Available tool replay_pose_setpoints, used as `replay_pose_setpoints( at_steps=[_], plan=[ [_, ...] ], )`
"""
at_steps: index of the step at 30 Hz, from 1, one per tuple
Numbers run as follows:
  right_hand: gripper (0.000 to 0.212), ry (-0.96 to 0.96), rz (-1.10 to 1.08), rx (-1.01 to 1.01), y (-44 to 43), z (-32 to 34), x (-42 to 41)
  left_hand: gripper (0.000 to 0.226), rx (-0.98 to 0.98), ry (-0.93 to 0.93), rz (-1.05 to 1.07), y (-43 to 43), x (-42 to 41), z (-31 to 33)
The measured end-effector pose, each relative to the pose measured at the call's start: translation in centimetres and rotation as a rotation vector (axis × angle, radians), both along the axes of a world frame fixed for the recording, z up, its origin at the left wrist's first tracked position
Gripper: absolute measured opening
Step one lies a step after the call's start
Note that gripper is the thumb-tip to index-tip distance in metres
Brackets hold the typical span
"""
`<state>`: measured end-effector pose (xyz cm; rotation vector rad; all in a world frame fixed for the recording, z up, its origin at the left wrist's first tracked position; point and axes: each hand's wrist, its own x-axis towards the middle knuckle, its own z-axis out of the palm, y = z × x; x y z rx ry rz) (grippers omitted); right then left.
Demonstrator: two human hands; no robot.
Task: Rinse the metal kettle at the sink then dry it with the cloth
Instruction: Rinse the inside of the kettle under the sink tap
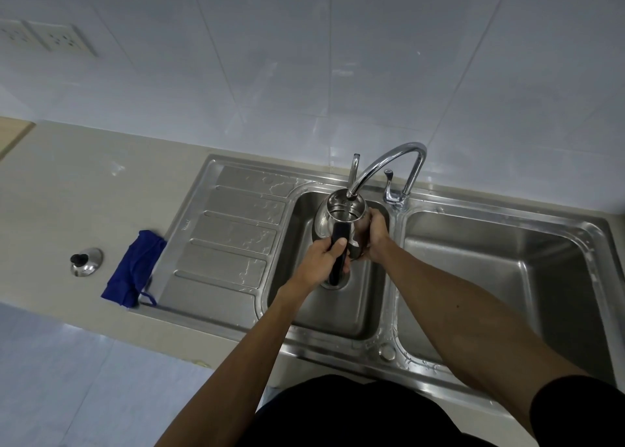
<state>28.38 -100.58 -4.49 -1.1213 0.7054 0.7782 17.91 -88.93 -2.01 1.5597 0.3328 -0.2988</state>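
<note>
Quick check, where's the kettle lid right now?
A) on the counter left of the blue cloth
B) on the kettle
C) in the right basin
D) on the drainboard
A: the lid sits on the counter just left of the cloth, while the kettle is open under the tap.

kettle [341, 215] base hidden, water flow indiscernible

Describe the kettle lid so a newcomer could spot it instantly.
Start at the steel sink's ribbed drainboard and move left onto the beige counter. Past the crumpled blue cloth lies the kettle lid. It is the only small shiny metal dome there, with a black knob on top.
</note>
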Motion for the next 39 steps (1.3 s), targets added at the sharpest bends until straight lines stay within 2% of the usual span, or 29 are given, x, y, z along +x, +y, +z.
replay_pose_setpoints(
  at_steps=[26,32,39],
  plan=[
    [0.066,-0.010,-0.001,0.034,-0.28,-0.27,0.07,0.030,0.008,0.011,-0.008,-0.06,-0.11,-0.25],
    [0.065,-0.029,0.012,-0.009,-0.36,-0.16,-0.02,0.031,0.018,0.013,-0.008,-0.02,-0.13,-0.30],
    [0.052,-0.010,0.007,0.007,-0.18,0.18,-0.22,0.031,0.028,0.015,-0.003,-0.01,-0.30,-0.22]
  ],
)
